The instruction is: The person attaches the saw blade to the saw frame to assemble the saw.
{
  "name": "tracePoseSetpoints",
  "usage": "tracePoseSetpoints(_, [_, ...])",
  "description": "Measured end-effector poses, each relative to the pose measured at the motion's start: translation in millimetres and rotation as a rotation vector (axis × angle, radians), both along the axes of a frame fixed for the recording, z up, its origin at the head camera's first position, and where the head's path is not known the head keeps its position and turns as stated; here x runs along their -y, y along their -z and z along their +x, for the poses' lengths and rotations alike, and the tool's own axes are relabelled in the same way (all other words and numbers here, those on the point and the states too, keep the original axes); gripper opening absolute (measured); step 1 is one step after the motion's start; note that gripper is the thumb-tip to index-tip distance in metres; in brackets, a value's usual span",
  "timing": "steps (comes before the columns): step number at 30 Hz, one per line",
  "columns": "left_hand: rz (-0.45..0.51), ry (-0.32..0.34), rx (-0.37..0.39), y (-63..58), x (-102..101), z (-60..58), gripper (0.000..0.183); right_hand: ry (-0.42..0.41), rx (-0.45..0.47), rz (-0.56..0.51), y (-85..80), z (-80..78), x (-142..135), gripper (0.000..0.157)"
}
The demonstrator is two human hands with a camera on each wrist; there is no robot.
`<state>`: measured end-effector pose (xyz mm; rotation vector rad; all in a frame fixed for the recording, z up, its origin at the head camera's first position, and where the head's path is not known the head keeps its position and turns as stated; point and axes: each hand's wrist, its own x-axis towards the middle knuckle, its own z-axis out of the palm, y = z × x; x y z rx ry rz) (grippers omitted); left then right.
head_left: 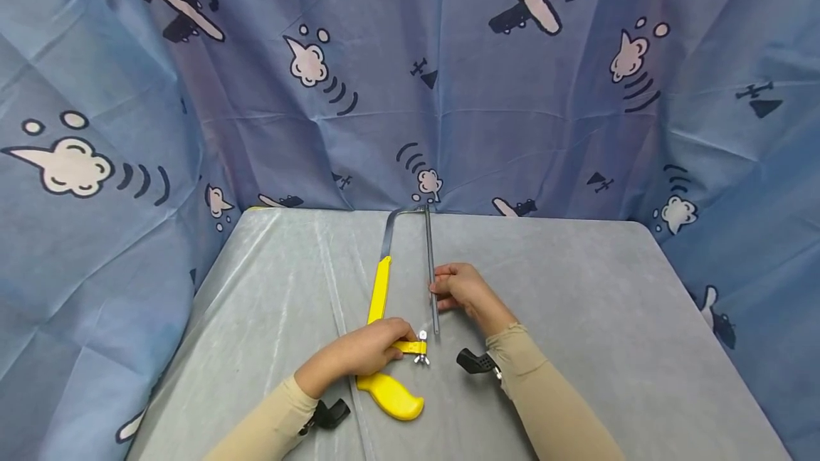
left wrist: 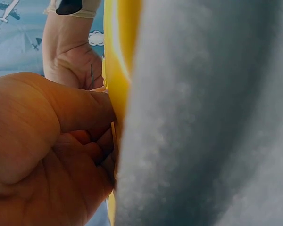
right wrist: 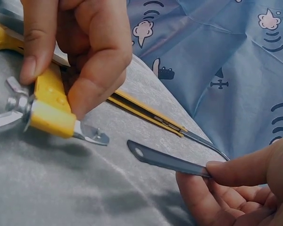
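Note:
A yellow hacksaw (head_left: pixel 380 287) lies on the table with its grip (head_left: pixel 393 397) toward me and its dark bow away from me. My left hand (head_left: pixel 368 348) pinches the frame's yellow near arm (right wrist: pixel 52 106), which carries a silver wing nut (right wrist: pixel 14 106) and a small metal blade holder (right wrist: pixel 92 133) with a pin. Thumb and fingers of my right hand (head_left: pixel 468 292) pinch the grey saw blade (head_left: pixel 430 247) partway along. Its far end meets the bow's far tip. The near end, with a hole, stands apart from the pin in the right wrist view.
The grey cloth-covered table (head_left: pixel 576 290) extends to both sides of the saw. A blue curtain (head_left: pixel 384 91) with printed planes and clouds hangs behind and around it. Black devices sit at the left wrist (head_left: pixel 332 415) and right wrist (head_left: pixel 475 361).

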<state>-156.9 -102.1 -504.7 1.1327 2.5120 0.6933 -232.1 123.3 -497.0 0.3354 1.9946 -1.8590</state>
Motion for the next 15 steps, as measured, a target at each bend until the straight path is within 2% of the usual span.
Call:
tracePoseSetpoints(9, [0.001, -0.005, 0.023, -1.2, -0.1, 0.6, 0.021, -0.005, 0.013, 0.002, 4.7, 1.3, -0.3, 0.046])
tracePoseSetpoints(15, [0.001, -0.004, 0.002, -2.2, -2.0, 0.4, 0.022, -0.010, 0.015, -0.003, 2.7, 1.1, -1.1, 0.048])
